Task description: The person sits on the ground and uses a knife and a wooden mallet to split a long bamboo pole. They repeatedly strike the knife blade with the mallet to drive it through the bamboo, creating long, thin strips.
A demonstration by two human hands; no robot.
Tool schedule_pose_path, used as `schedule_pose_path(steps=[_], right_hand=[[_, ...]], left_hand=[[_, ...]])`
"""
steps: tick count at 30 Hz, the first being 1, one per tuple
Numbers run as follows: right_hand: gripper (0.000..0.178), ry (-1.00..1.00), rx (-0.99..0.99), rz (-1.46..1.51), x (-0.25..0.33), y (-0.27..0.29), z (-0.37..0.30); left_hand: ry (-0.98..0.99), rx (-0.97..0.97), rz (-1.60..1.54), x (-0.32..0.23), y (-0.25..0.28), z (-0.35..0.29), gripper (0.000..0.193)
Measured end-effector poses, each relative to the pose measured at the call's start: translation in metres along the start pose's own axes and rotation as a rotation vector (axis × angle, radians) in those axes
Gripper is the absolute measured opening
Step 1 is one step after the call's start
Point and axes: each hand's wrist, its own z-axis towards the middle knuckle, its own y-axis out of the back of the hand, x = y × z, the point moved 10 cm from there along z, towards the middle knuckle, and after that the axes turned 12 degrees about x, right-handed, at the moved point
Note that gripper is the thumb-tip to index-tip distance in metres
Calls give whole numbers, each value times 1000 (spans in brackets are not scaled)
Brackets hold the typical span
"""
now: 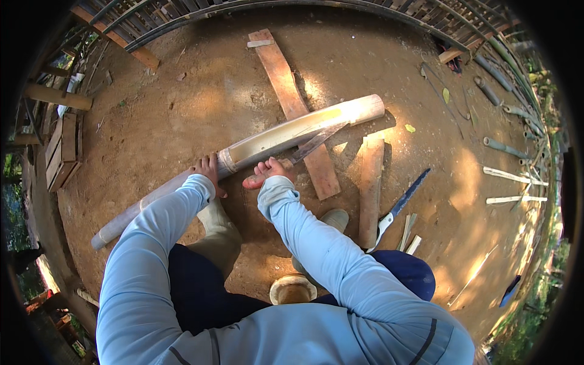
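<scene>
A thick bamboo pole (182, 180) lies slantwise before me, its near-left part grey and its far-right part shaved pale. My left hand (208, 173) is closed over the pole, just left of a node. In my right hand (275, 169) is the handle of a machete (317, 142). Its blade points up and to the right, its tip against the lower side of the pole's pale stretch. Under the pole runs a flat wooden plank (319, 170).
Right of my boot lie a split wood piece (370, 194), a hand saw (406, 198) with a white handle, and pale strips (407, 231). Bamboo lengths (507, 148) line the right edge. A wooden crate (62, 152) stands at left, a slatted fence (243, 9) across the back.
</scene>
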Motion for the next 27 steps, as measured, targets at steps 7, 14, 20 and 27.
schedule_pose_path(steps=[7,14,20,27], right_hand=[[28,1,80,-99,12,4,-8],[20,-61,134,-32,8,13,-2],[18,-20,204,-89,14,15,-7],[19,-59,261,-157,16,24,-10]], left_hand=[[-32,-135,-126,6,-3,35,87],[-65,-62,-90,9,-3,43,88],[-83,-59,-69,9,-2,45,82],[-82,-16,-33,5,3,39,81]])
